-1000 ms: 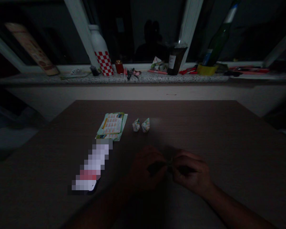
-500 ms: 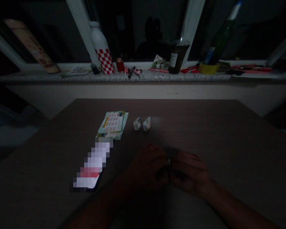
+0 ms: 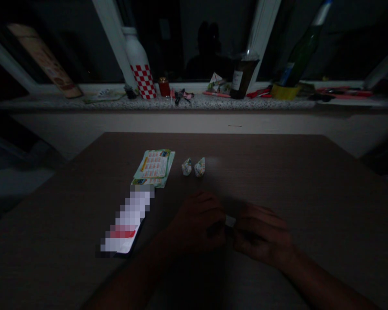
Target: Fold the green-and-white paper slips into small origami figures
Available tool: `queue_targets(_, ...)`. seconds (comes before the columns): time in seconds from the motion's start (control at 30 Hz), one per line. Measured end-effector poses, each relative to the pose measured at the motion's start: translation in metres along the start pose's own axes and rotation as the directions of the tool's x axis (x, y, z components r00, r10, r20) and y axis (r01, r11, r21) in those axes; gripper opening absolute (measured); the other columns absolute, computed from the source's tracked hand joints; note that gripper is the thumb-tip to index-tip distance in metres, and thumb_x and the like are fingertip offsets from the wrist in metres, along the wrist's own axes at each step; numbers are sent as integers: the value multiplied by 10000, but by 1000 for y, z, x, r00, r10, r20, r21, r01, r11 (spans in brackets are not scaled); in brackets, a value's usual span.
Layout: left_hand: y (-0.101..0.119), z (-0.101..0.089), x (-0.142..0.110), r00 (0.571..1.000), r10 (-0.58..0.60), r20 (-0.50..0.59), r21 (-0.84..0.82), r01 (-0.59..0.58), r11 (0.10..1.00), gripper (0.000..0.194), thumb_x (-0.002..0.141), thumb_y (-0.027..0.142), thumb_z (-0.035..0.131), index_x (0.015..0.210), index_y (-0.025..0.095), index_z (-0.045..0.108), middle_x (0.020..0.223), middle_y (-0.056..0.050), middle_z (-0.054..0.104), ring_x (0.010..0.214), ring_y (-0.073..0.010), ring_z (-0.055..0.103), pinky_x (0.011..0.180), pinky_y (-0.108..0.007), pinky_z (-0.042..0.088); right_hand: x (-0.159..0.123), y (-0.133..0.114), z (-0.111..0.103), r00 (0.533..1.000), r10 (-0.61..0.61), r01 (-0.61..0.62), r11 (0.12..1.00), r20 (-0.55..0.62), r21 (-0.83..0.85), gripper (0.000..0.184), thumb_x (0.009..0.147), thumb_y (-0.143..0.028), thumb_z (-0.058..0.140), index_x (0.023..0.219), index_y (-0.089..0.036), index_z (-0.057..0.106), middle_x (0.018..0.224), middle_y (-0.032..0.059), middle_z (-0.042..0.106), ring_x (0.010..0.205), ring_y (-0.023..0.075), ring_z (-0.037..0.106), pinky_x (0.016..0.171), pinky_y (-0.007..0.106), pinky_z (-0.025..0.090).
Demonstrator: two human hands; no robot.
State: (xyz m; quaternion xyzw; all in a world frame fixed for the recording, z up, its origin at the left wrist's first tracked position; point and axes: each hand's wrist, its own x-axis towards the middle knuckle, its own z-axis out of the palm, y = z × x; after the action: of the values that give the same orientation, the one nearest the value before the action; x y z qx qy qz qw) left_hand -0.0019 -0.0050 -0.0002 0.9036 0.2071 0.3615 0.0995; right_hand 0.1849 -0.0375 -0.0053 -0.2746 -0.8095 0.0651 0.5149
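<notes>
My left hand (image 3: pixel 202 221) and my right hand (image 3: pixel 263 232) are close together low over the dark wooden table (image 3: pixel 294 172). Their fingers are curled round a small piece of paper (image 3: pixel 230 221), which shows pale in the narrow gap between them. Most of the paper is hidden by the fingers, and the light is dim. Just beyond my left hand stand two small folded paper pieces, a left one (image 3: pixel 186 167) and a right one (image 3: pixel 199 168), with printed patterns. To their left lies a stack of printed paper sheets (image 3: pixel 153 165).
A phone (image 3: pixel 129 224) with a lit, blurred screen lies left of my left arm. On the granite windowsill (image 3: pixel 197 102) stand a white bottle with red checks (image 3: pixel 142 73), a plastic cup (image 3: pixel 241 79), a green bottle (image 3: pixel 302 51) and a leaning tube (image 3: pixel 47 62).
My hands have drawn slightly apart, the right one moving right and the left one a little left. More of the pale paper shows between them.
</notes>
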Motion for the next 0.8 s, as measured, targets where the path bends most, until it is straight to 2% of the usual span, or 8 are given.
queue_targets(0.3, -9, -13, -3, 998, -66, 9, 32, 65, 997, 48, 719, 124, 576, 740, 165, 566, 768, -24, 629, 766, -157, 544, 735, -311, 451, -2, 4, -11, 997, 71, -72, 997, -17, -18, 155, 689, -36, 630, 741, -179, 603, 616, 23, 599, 534, 142, 573, 485, 265, 480)
queue_targets(0.47, -6, -19, -2, 995, -97, -35, 47, 99, 994, 79, 717, 104, 578, 762, 167, 562, 795, -38, 626, 778, -168, 556, 728, -322, 465, -2, 6, -14, 996, 86, -88, 996, -37, -34, 143, 689, -39, 620, 726, -175, 594, 631, 29, 597, 536, 139, 577, 481, 256, 476)
queue_targets(0.63, 8, -9, 0, 998, -56, -22, 19, 57, 998, 166, 768, 192, 616, 929, 152, 602, 887, -63, 642, 840, -183, 561, 766, -337, 468, -4, 7, -7, 999, 40, -40, 999, 14, -22, 136, 703, -73, 618, 739, -201, 586, 605, 3, 584, 530, 136, 562, 497, 256, 473)
queue_targets(0.8, 13, 2, 0, 1000, -22, 6, 15, 21, 1000, 42, 827, 172, 570, 827, 151, 606, 820, -44, 641, 768, -156, 550, 742, -320, 453, -6, 7, -3, 996, 58, -59, 998, 63, 17, 148, 702, -54, 614, 748, -190, 579, 627, 14, 585, 559, 145, 555, 521, 275, 467)
